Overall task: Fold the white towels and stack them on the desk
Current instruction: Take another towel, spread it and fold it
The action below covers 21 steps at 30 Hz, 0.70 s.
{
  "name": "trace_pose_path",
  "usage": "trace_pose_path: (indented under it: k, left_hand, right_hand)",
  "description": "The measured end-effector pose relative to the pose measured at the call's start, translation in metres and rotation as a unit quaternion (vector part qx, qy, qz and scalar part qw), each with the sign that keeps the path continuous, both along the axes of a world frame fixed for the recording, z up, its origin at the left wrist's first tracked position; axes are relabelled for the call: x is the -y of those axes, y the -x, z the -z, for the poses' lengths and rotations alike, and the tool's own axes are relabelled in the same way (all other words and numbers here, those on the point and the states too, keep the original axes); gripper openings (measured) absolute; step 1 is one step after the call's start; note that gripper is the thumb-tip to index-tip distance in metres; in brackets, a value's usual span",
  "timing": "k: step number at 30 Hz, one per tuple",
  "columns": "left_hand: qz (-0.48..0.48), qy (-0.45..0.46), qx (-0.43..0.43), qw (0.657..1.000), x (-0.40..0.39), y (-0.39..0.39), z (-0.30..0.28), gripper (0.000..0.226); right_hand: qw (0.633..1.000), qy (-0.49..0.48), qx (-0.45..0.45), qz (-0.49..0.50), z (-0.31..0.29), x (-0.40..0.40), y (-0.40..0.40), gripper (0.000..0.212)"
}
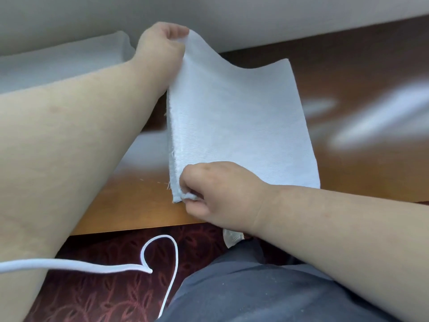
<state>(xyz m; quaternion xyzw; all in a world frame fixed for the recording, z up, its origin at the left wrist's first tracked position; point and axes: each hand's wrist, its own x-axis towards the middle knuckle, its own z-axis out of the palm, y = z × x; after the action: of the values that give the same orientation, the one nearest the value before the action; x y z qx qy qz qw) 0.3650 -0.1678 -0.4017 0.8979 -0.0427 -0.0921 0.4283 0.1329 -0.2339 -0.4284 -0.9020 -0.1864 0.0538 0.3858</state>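
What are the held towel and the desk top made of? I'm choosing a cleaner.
Towel: apparently thin woven cotton, matte, with a fine ribbed weave and frayed threads at its left edge. Desk: looks like wood or wood veneer, brown, glossy, reflecting light.

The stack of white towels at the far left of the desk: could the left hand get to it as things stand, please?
Probably not at once: the left hand pinches the far corner of the towel being folded. The stack lies just beside it with nothing between them, so letting go should suffice.
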Motion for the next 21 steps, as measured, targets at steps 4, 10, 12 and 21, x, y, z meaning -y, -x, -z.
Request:
trace_pose_path:
  k: [4, 10, 12, 21]
  left_hand:
    - [0.045, -0.117, -0.051, 0.991, -0.026, -0.018, 0.037, 0.051]
    - [0.088, -0.252, -0.128, 0.955, -0.041, -0.017, 0.083, 0.066]
    - [0.07, -0.304, -0.046, 0.949, -0.04, -0.006, 0.09, 0.068]
    - [0.243, -0.296, -0.091, 0.919, 0.026, 0.102, 0.109, 0.048]
  right_hand:
    - [0.996, 0.015, -0.082, 0.032, 0.023, -0.026, -0.02, 0.007]
    - [0.959, 0.082, -0.27, -0.006, 0.06, -0.014, -0.035, 0.045]
    - [0.975, 0.044, -0.205, 0.071, 0.058, 0.011, -0.042, 0.034]
    - [0.919, 0.308, -0.196, 0.146, 0.073, 0.16, -0.096, 0.046]
